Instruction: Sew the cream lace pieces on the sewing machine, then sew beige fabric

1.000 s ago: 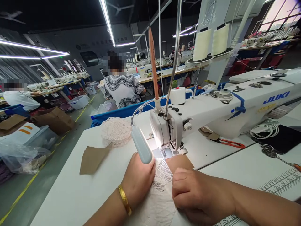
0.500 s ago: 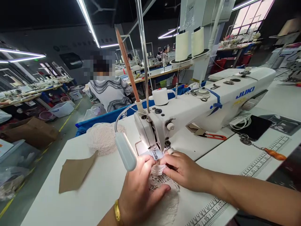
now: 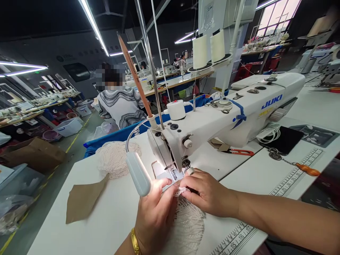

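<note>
A piece of white lace fabric (image 3: pixel 189 226) hangs toward me over the table edge of the sewing machine (image 3: pixel 207 124). Its upper edge is pinched between the thumb and fingers of my right hand (image 3: pixel 205 193), just in front of the presser foot (image 3: pixel 173 174). My left hand (image 3: pixel 158 212), with a gold bracelet at the wrist, closes on the same edge from the left; its fingertips are partly hidden behind the lace. A lit grey lamp (image 3: pixel 138 173) on a bent metal neck hangs close above my left hand.
A heap of white lace (image 3: pixel 115 159) and a brown paper piece (image 3: pixel 85 200) lie on the left of the white table. Orange-handled thread snips (image 3: pixel 240 152), a black phone-like slab (image 3: pixel 288 140) and a keychain (image 3: pixel 306 169) lie right. A person (image 3: pixel 119 102) sits beyond the machine.
The lace edge has been drawn slightly back from the presser foot and lifted. My left thumb has moved up from the lace toward its edge. The view has shifted a little.
</note>
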Demonstrator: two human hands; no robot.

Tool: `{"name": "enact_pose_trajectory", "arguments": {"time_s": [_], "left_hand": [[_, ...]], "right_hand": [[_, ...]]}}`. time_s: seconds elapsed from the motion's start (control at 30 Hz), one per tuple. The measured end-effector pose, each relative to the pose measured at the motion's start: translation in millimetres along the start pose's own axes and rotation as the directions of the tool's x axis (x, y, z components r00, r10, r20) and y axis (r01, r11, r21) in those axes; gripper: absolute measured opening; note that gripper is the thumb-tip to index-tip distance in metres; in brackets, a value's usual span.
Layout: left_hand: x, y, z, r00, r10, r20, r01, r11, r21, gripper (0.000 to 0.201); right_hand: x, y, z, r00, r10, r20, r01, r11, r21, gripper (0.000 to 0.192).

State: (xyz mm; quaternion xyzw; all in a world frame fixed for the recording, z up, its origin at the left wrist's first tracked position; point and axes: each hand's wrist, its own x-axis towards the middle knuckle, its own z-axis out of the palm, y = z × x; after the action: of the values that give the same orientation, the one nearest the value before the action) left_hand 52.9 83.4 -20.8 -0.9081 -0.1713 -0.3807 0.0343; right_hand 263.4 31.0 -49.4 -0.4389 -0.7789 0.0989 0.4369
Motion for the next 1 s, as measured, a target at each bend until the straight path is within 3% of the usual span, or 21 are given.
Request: {"name": "enact_pose_trajectory", "arguments": {"time_s": [0.2, 0.3, 0.4, 0.5, 0.6, 0.67, 0.73, 0.8, 0.83, 0.9, 0.97, 1.0], "left_hand": [[5, 1, -1.8, 1.0, -0.014, 0.002, 0.014, 1.0, 0.001, 0.02], [3, 1, -0.2, 0.998, -0.058, 0.006, 0.059, 0.996, -0.064, 0.019], [2, 1, 2.3, 0.994, -0.111, 0.004, 0.111, 0.986, -0.126, 0.019], [2, 5, 0.3, 0.985, -0.171, 0.034, 0.174, 0.974, -0.143, 0.019], [5, 18, -10.7, 0.966, -0.243, 0.091, 0.257, 0.948, -0.186, 0.018], [7, 32, -21.7, 0.94, -0.286, 0.183, 0.332, 0.891, -0.31, 0.016], [11, 43, -31.4, 0.892, -0.293, 0.343, 0.437, 0.752, -0.493, 0.01], [13, 47, -34.8, 0.82, -0.258, 0.51, 0.553, 0.587, -0.591, 0.017], [13, 45, -33.0, 0.785, -0.26, 0.562, 0.6, 0.545, -0.586, 0.022], [10, 36, -22.2, 0.743, -0.345, 0.574, 0.65, 0.578, -0.494, 0.028], [4, 24, -6.5, 0.768, -0.423, 0.48, 0.61, 0.712, -0.349, 0.027], [1, 18, 0.9, 0.791, -0.441, 0.424, 0.571, 0.78, -0.255, 0.025]], "right_hand": [[1, -2, -1, 1.0, -0.015, 0.001, 0.014, 0.999, 0.039, 0.015], [1, -3, -1, 0.999, 0.033, 0.021, -0.034, 0.998, 0.053, 0.004], [2, -1, 1, 0.999, 0.03, 0.024, -0.032, 0.996, 0.088, 0.02], [2, 0, 1, 1.0, 0.018, 0.019, -0.021, 0.988, 0.154, 0.017], [0, -14, -18, 0.998, 0.029, 0.05, -0.041, 0.966, 0.256, 0.01], [0, -33, -42, 0.989, 0.048, 0.141, -0.098, 0.925, 0.367, 0.009], [2, -50, -67, 0.92, 0.142, 0.364, -0.316, 0.818, 0.481, 0.01], [9, -59, -82, 0.791, 0.242, 0.562, -0.555, 0.67, 0.492, 0.015], [13, -58, -84, 0.745, 0.288, 0.602, -0.61, 0.66, 0.44, 0.017], [22, -47, -74, 0.716, 0.366, 0.595, -0.62, 0.725, 0.3, 0.011], [31, -30, -53, 0.702, 0.456, 0.546, -0.582, 0.81, 0.072, 0.009], [34, -22, -42, 0.736, 0.471, 0.486, -0.53, 0.848, -0.02, 0.011]]}}
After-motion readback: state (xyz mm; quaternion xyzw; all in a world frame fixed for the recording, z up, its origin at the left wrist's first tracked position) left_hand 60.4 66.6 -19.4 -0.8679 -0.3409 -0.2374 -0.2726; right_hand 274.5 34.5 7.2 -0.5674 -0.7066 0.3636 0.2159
